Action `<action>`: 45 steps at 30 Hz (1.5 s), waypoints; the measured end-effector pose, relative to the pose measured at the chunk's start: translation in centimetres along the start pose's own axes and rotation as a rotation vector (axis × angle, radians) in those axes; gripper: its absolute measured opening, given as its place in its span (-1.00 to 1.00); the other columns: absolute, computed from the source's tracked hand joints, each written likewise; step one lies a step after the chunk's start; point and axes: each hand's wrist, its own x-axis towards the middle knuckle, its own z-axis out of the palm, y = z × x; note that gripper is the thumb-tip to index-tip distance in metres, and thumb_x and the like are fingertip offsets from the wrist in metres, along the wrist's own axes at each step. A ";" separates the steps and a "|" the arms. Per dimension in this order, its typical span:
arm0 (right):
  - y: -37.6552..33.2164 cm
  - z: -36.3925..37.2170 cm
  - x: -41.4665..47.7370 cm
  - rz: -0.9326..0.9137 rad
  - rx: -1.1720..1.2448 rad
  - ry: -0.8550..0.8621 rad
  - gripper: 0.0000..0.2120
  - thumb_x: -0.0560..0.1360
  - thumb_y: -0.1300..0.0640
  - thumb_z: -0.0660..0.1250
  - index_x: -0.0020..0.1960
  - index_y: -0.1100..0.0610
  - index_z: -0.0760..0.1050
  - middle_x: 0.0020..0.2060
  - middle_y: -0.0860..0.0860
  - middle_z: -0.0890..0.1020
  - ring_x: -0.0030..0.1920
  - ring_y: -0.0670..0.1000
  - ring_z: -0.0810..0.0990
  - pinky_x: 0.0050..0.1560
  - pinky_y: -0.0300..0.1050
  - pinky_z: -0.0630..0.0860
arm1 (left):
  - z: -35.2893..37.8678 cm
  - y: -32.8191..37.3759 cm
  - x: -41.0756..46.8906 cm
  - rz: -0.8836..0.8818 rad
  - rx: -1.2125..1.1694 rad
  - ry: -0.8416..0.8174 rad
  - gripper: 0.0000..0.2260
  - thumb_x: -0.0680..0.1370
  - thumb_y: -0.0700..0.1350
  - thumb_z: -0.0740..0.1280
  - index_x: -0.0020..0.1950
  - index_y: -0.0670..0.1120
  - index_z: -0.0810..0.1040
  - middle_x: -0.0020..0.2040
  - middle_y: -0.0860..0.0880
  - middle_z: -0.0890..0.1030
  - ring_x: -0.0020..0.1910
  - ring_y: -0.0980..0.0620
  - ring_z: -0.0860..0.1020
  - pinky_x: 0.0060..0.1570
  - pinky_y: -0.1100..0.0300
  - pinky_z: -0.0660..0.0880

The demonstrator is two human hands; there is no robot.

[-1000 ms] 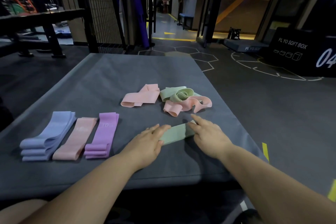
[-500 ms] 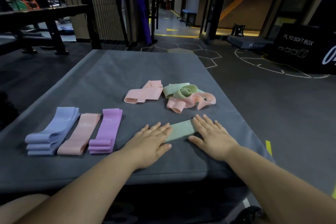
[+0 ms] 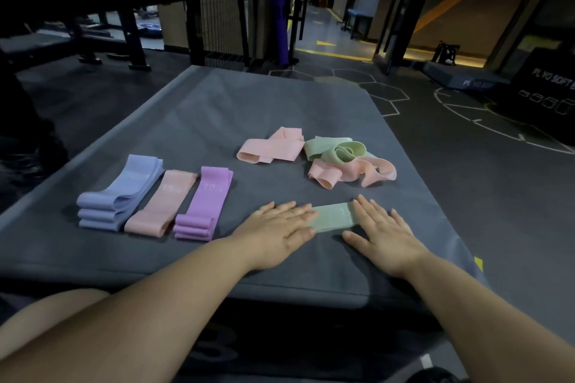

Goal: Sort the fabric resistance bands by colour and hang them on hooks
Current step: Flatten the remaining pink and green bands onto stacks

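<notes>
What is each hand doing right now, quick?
Left hand: open, flat fingers pressing the flat mint-green fabric resistance band.
Right hand: open, flat fingers resting on the same band's other end.

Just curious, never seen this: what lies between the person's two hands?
In the head view, a flat green band lies on the grey mat between the left hand and right hand, both touching its ends.
</notes>
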 end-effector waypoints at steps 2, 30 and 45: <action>0.0 0.0 0.0 0.001 0.006 -0.005 -0.30 0.61 -0.29 -0.06 0.60 -0.02 -0.22 0.58 -0.10 -0.21 0.57 -0.09 -0.23 0.54 -0.02 -0.25 | -0.1 0.1 0.1 -0.011 -0.120 0.081 -0.55 0.68 0.10 -0.06 0.57 0.18 -0.03 0.56 0.16 0.16 0.55 0.12 0.06 0.51 0.11 -0.06; -1.5 -3.1 1.4 0.453 0.415 0.235 -0.80 0.46 0.10 0.29 -0.15 0.26 0.55 -0.20 0.15 0.65 -0.10 0.18 0.60 -0.13 -0.04 0.51 | -2.3 1.8 0.6 -0.346 -0.205 0.253 -0.83 0.57 0.01 0.27 0.08 -0.03 0.38 0.10 -0.04 0.49 0.08 -0.09 0.45 -0.01 0.07 0.40; -3.3 -4.1 3.2 0.280 1.087 0.435 -0.88 0.51 0.19 0.30 -0.15 0.14 0.60 -0.27 0.04 0.69 -0.19 0.04 0.67 -0.04 0.01 0.59 | -5.3 -0.6 -2.0 -0.390 -0.629 0.164 -0.84 0.48 0.07 0.40 -0.02 0.08 0.49 -0.01 0.06 0.62 -0.07 0.07 0.60 -0.10 0.17 0.53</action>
